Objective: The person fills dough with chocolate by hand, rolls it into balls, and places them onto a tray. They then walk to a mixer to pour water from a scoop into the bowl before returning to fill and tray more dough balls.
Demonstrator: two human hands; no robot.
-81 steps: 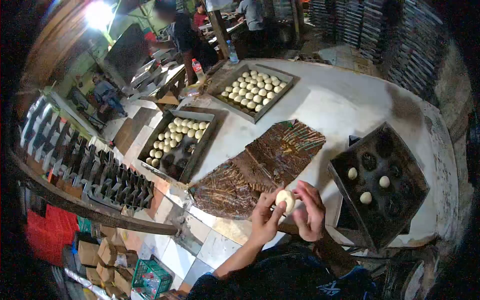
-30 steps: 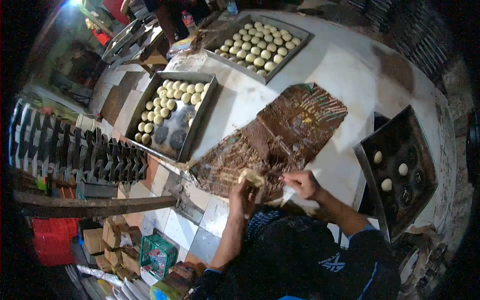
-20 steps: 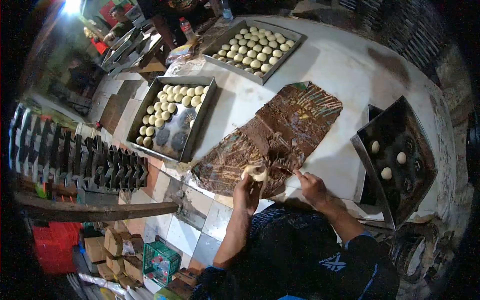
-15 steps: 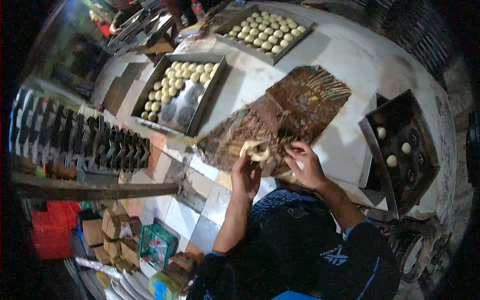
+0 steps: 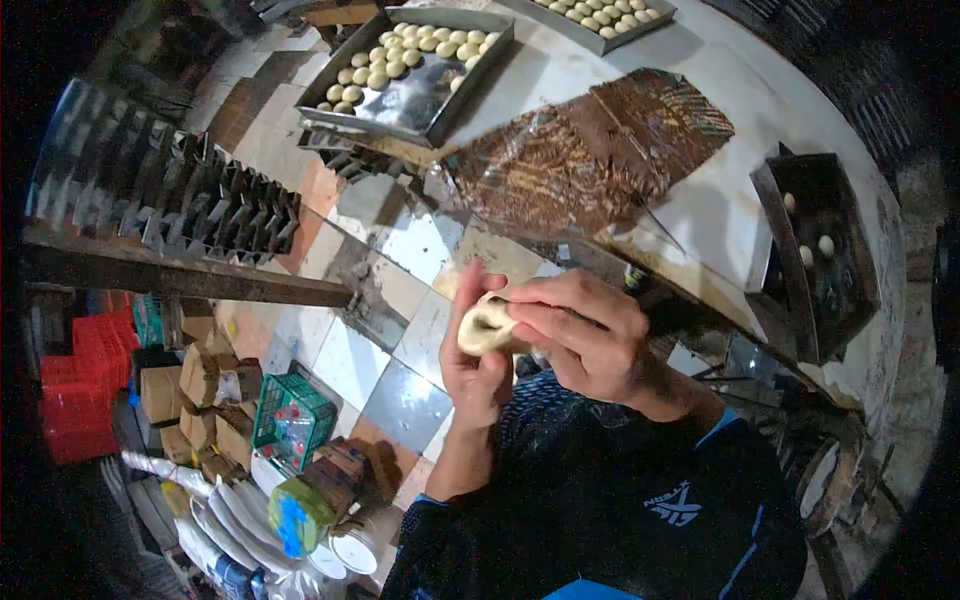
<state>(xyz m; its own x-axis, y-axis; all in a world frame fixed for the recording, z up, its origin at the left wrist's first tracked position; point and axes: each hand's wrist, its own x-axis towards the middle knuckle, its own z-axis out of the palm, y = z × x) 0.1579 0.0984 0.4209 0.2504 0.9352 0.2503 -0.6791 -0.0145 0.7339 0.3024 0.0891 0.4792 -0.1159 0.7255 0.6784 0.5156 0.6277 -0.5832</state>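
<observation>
A pale piece of dough [image 5: 484,326] with a dark hollow in its middle rests in my left hand [image 5: 474,375], whose fingers cup it from below and from the left. My right hand [image 5: 590,335] pinches the dough's upper right edge with its fingertips. Both hands are in front of my chest, over the tiled floor. Beyond them on the white table lies a brown, crumb-covered mat [image 5: 600,150]. What sits inside the hollow is too dark to make out.
A metal tray [image 5: 440,125] of round dough balls stands at the upper left, another tray [image 5: 607,42] behind it. Deep trays [image 5: 765,215] with a few balls are at the right. A wooden beam [image 5: 190,275], red crates [image 5: 85,375] and a green crate [image 5: 322,410] are at the left.
Both hands have come back from the mat's near edge, and the right fingers have closed on the dough. The view has shifted, so the table sits higher in the picture.
</observation>
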